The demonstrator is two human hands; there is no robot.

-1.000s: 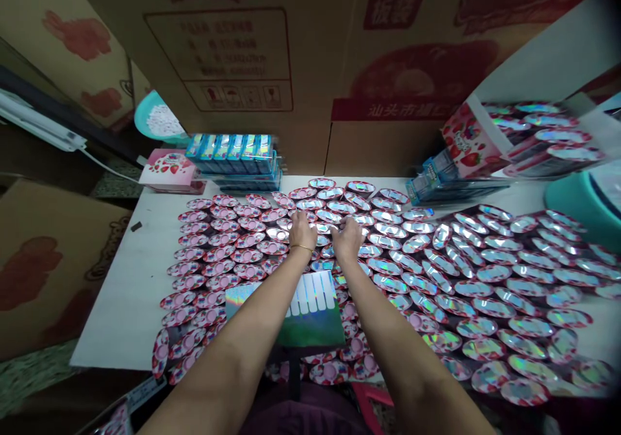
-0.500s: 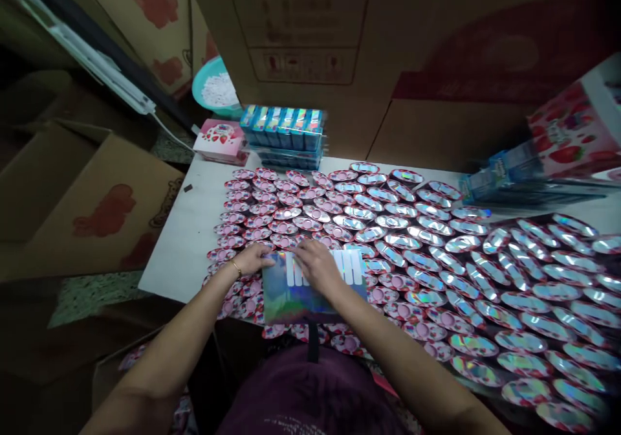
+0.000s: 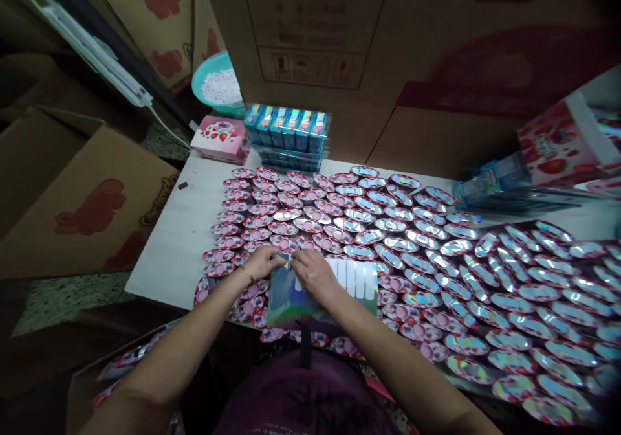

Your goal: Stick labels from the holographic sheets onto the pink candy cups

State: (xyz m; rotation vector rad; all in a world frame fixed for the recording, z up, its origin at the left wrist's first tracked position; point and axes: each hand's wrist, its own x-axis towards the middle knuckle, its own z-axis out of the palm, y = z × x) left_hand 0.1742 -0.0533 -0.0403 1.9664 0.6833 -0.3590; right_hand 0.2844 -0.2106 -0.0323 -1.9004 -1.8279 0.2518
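Note:
A shiny holographic sticker sheet (image 3: 310, 309) with white rounded strips lies across the near part of the table, in front of my body. My left hand (image 3: 262, 265) pinches its upper left corner between thumb and fingers. Over the sheet's upper edge reaches my right hand (image 3: 314, 274), its fingers bent and closed close to my left thumb. What those right fingertips pinch is hidden. Around and beneath the sheet stand many oval-topped packages (image 3: 317, 215) with pink and red edges, packed in rows. Several toward the right have silvery, reflective tops (image 3: 456, 247).
Behind the rows stand a pink strawberry box (image 3: 220, 138) and a clear-wrapped stack of blue packs (image 3: 287, 131). A turquoise basin (image 3: 201, 85) holds small white pieces. Large cartons (image 3: 310, 27) wall off the back. Another strawberry box (image 3: 550, 140) stands at right; an open carton (image 3: 92, 195) is at left.
My view has shifted slightly. The sheet and both hands sit a little lower and further right in the picture. My right hand has drawn closer to the sheet's upper left corner.

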